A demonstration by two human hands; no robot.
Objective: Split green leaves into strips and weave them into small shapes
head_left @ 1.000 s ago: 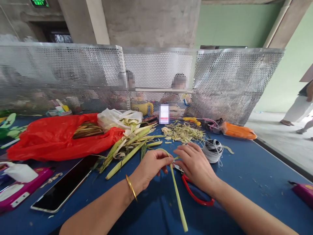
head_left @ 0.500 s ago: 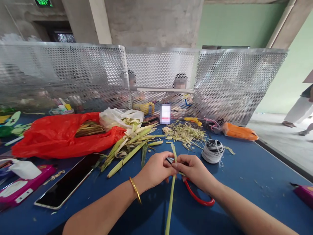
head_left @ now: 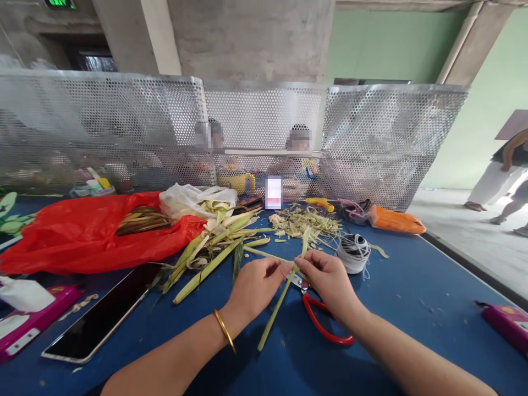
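Observation:
My left hand [head_left: 258, 283] and my right hand [head_left: 330, 275] meet over the blue table, both closed, thumbs and fingertips pinching pale green husk strips where they cross. One husk strip [head_left: 275, 319] slants from above my right fingertips down to the lower left. A second, thinner strip [head_left: 264, 253] reaches out to the left behind my left hand. Below my right hand lie red-handled scissors [head_left: 319, 324] on the table, their blades partly hidden by the fingers. A gold bangle [head_left: 225, 331] circles my left wrist.
Corn husks [head_left: 214, 264] lie left of centre beside a red plastic bag [head_left: 91, 242] and a phone [head_left: 103, 316]. Husk scraps [head_left: 309, 220], a ball of white string [head_left: 353, 254] and an orange packet [head_left: 396, 220] sit beyond. A perforated metal screen [head_left: 264, 115] stands behind; people are visible past it.
The long strip has swung from nearly upright to slanting, and its lower end now shows. The thinner strip has come into view at left. More of the scissors is uncovered. The view has shifted slightly right.

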